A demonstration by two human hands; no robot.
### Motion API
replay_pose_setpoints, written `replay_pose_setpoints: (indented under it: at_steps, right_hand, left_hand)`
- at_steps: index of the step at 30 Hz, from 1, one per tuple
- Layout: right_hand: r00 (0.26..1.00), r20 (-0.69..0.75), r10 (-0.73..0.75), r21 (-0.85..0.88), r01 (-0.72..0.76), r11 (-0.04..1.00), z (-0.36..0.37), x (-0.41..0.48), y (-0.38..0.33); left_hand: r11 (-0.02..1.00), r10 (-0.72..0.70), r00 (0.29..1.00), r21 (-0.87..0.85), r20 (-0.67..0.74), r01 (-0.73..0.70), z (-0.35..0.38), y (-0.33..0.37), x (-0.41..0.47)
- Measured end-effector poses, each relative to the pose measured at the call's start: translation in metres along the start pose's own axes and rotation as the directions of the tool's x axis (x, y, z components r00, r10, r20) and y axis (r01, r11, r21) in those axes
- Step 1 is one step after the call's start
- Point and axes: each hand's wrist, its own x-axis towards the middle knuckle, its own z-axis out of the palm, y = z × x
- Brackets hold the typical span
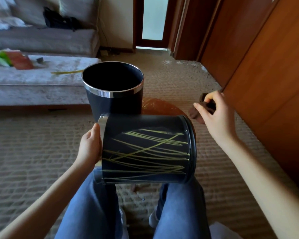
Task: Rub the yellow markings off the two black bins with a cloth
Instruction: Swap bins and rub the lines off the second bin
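Near bin [145, 149] lies sideways across the lap, yellow markings [145, 152] all still on — nothing rubbed yet. Left hand [90, 147] grips its rim; right hand [214, 114] pinches the brown cloth [197, 114], held clear. Second bin [113, 88] stands upright behind — no markings visible.

One head-worn wide-angle view, facing forward and down, close above near bin [145, 149]

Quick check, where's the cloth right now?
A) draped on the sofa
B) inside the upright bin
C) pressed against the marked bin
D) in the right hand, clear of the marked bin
D: the right hand pinches the cloth up to the right of the marked bin, apart from it.
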Motion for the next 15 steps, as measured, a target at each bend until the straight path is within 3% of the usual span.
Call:
replay_pose_setpoints:
  at_steps: [4, 8, 12, 14, 15]
  right_hand:
    - [1.000, -0.013, 0.026, 0.095, -0.024, 0.995, 0.030, 0.019, -0.015]
    - [0.996, 0.004, -0.094, -0.001, 0.094, 0.996, 0.053, 0.032, -0.025]
    - [0.902, 0.262, -0.344, -0.324, 0.418, 0.849, 0.073, 0.021, -0.012]
    - [0.861, 0.426, -0.278, -0.205, 0.392, 0.897, 0.075, 0.010, -0.010]
    - [0.865, 0.463, -0.192, -0.103, 0.268, 0.958, 0.073, 0.007, -0.010]
  left_hand:
    - [1.000, -0.011, 1.000, 0.021, -0.023, 0.012, 0.003, 0.003, -0.005]
    - [1.000, -0.017, 1.000, 0.023, -0.023, 0.017, 0.002, 0.005, -0.008]
    - [1.000, -0.010, 1.000, 0.025, -0.022, 0.010, 0.001, 0.005, -0.007]
    - [1.000, -0.005, 1.000, 0.017, -0.019, 0.005, 0.000, 0.003, -0.007]
    - [1.000, 0.001, 1.000, 0.011, -0.019, -0.001, 0.001, 0.002, -0.007]
